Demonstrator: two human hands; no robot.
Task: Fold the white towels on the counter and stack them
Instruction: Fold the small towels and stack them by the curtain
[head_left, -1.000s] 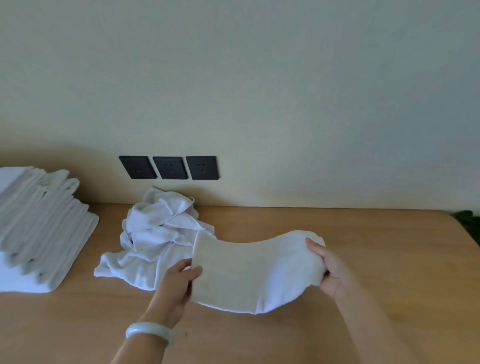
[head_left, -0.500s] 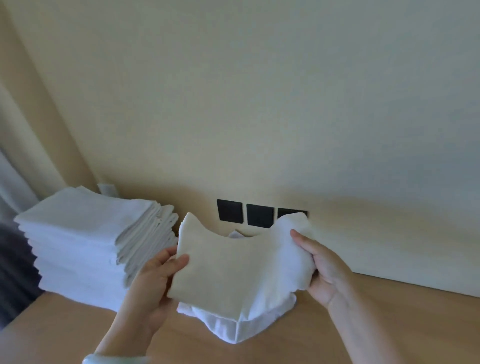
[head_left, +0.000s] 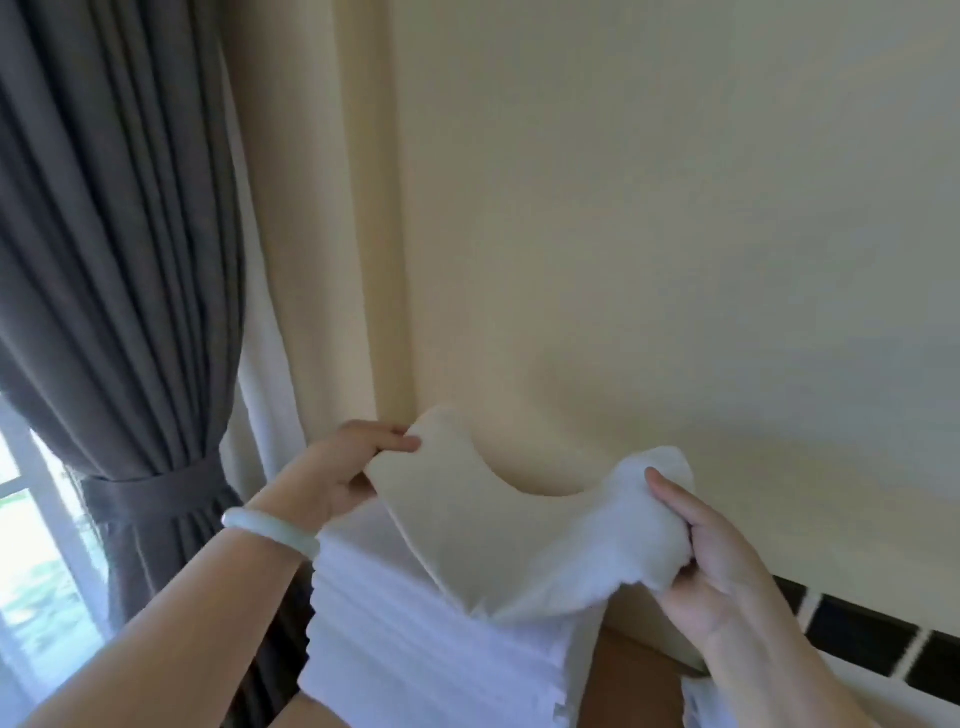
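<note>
A folded white towel (head_left: 498, 540) hangs between my two hands, sagging in the middle, just above the tall stack of folded white towels (head_left: 436, 654). My left hand (head_left: 332, 467) pinches its far left corner, thumb on top. At the right end my right hand (head_left: 711, 556) grips the bunched fabric. The towel's lower edge touches or nearly touches the top of the stack. A bit of the loose towel heap (head_left: 701, 701) shows at the bottom edge, right of the stack.
A dark grey curtain (head_left: 119, 291) with a tie-back hangs at the left beside a window (head_left: 36, 561). The cream wall rises close behind the stack. Black wall sockets (head_left: 862, 634) sit low on the right. A strip of the wooden counter (head_left: 634, 680) shows beside the stack.
Both hands have carried the folded towel left and up from the counter's middle to over the stack. The view has swung left with them, and the curtain and window have come into sight.
</note>
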